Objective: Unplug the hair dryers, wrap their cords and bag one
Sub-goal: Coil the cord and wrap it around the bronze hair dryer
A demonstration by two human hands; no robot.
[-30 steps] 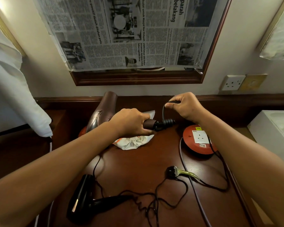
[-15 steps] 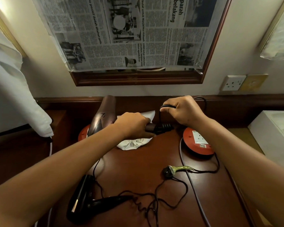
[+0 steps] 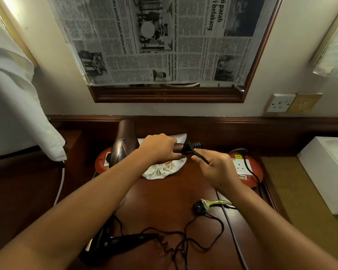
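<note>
The left hand (image 3: 160, 148) grips the brown hair dryer (image 3: 123, 142) by its handle; the right hand (image 3: 216, 168) pinches its black cord (image 3: 200, 155).

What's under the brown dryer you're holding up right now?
Below the brown dryer lie a white drawstring bag and a red socket disc on the desk. The left hand and dryer cover the bag's middle and most of the disc.
</note>
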